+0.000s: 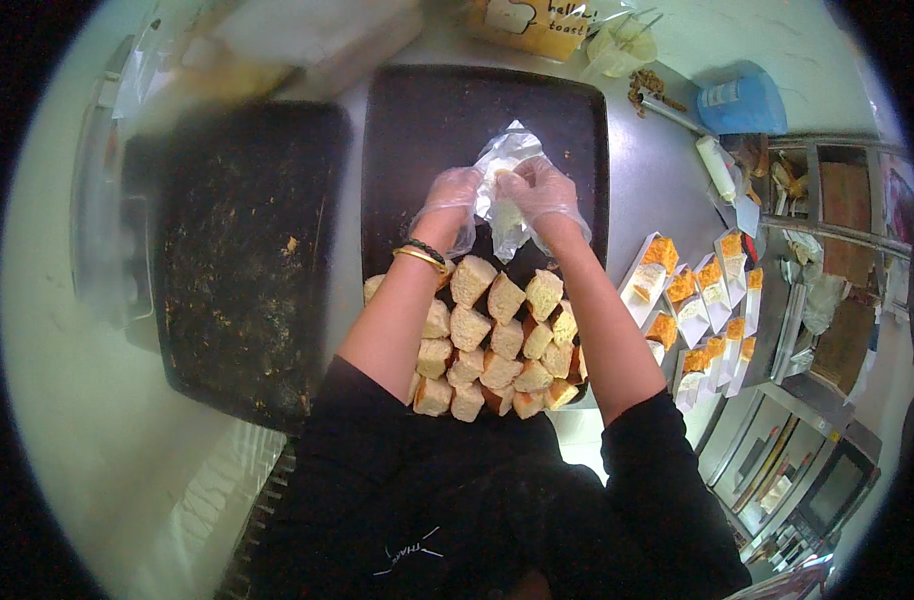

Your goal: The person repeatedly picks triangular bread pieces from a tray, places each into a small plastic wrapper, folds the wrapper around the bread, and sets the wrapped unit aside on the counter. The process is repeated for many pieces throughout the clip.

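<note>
Over the dark baking tray (419,135), both my hands work in clear plastic gloves on a crumpled silver foil wrapper (513,141). My left hand (455,191) grips the foil's left side. On the other side, my right hand (543,189) pinches it, with the fingers bent in toward the middle. Something whitish shows in the foil's fold, too covered to name. Below the foil hangs a loose flap near my right wrist. Several thick bread chunks (470,328) sit in rows on the near half of the tray, partly hidden by my forearms.
A second dark baking tray (247,255) lies to the left. On the right stand several white paper boxes (716,296) holding orange-topped pieces. Behind them are a blue plastic container (742,101), a white tube (717,169) and a cloudy measuring jug (620,49). Shelves (839,225) line the far right.
</note>
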A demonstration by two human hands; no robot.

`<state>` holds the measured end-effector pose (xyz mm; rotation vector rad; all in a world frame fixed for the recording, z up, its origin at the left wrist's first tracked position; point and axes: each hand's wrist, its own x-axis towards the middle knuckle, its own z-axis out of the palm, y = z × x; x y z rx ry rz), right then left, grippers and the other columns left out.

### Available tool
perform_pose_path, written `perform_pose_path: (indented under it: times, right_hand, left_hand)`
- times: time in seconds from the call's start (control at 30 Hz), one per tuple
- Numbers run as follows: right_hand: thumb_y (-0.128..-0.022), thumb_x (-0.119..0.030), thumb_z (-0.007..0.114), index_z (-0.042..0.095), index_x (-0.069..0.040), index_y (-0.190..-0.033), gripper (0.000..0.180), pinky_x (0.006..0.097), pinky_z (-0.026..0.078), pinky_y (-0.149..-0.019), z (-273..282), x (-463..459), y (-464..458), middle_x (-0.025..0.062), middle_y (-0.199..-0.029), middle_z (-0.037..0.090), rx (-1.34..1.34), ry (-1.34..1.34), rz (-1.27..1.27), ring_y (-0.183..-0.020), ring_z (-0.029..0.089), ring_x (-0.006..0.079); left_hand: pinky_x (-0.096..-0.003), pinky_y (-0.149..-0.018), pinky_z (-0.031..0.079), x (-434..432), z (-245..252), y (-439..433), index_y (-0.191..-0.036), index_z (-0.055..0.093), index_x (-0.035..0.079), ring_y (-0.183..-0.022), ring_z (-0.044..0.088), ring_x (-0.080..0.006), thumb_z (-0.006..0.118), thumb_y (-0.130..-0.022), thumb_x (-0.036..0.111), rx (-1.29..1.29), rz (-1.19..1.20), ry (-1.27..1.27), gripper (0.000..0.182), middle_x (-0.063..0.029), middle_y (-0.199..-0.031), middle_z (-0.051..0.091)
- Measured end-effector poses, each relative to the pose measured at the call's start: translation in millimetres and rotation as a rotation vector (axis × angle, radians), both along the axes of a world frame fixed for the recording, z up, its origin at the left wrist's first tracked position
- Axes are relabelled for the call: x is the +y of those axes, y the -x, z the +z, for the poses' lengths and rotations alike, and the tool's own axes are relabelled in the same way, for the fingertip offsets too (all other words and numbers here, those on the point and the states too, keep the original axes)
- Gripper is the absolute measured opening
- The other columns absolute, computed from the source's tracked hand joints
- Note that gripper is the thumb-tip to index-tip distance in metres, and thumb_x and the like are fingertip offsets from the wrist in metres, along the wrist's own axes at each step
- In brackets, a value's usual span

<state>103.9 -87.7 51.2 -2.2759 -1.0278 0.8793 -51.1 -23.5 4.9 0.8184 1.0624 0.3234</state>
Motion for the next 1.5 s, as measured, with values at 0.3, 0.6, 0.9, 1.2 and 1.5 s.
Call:
perform_pose_path:
  times: [0.3,0.6,0.9,1.2,1.5]
  right_hand:
    - [-0.078,-0.037,0.077,0.067,-0.001,-0.087,0.039,0.0411,0.054,-0.075,-3,2,-5,0.02,-0.085,0.071,-0.102,-0.025,-0.087,-0.08,0.07,0.0343]
    - [-0.086,-0.036,0.076,0.065,-0.006,-0.1,0.035,0.0338,0.053,-0.082,8,-6,-33,0.0074,-0.097,0.069,0.277,-0.015,-0.25,-0.09,0.067,0.0203]
    - [-0.094,-0.017,0.064,0.055,0.002,-0.125,0.037,0.0388,0.05,-0.106,3,-44,-61,0.014,-0.128,0.061,1.515,-0.252,-0.387,-0.115,0.062,0.0275]
    - [-0.087,-0.01,0.069,0.055,-0.003,-0.123,0.04,0.0358,0.049,-0.1,-22,-49,-50,0.0093,-0.119,0.063,1.028,-0.331,-0.337,-0.11,0.061,0.0229]
    - [-0.083,-0.011,0.074,0.047,-0.009,-0.134,0.057,0.0379,0.048,-0.099,-46,-35,1,0.0102,-0.12,0.056,0.204,-0.448,-0.01,-0.11,0.058,0.023]
  left_hand:
    - [-0.0376,-0.071,0.055,-3,6,2,-0.11,0.066,0.008,-0.088,0.063,-0.0175,0.063,-0.092,0.041,-0.059,0.071,0.011,0.038,-0.0054,-0.1,0.067]
    - [-0.0376,-0.069,0.055,1,7,10,-0.108,0.067,0.009,-0.086,0.065,-0.018,0.065,-0.091,0.043,-0.092,0.068,0.001,0.039,-0.0054,-0.1,0.067]
    - [-0.0377,-0.07,0.054,1,2,8,-0.109,0.068,0.009,-0.086,0.065,-0.0192,0.066,-0.089,0.043,-0.061,0.094,0.062,0.039,-0.0059,-0.101,0.068]
    - [-0.032,-0.062,0.05,1,8,7,-0.108,0.068,0.009,-0.081,0.063,-0.017,0.065,-0.091,0.042,-0.071,0.094,0.004,0.038,-0.0044,-0.098,0.068]
    - [-0.0337,-0.065,0.056,-2,4,3,-0.109,0.067,0.007,-0.084,0.065,-0.0171,0.06,-0.095,0.042,-0.064,0.088,-0.035,0.039,-0.0051,-0.1,0.068]
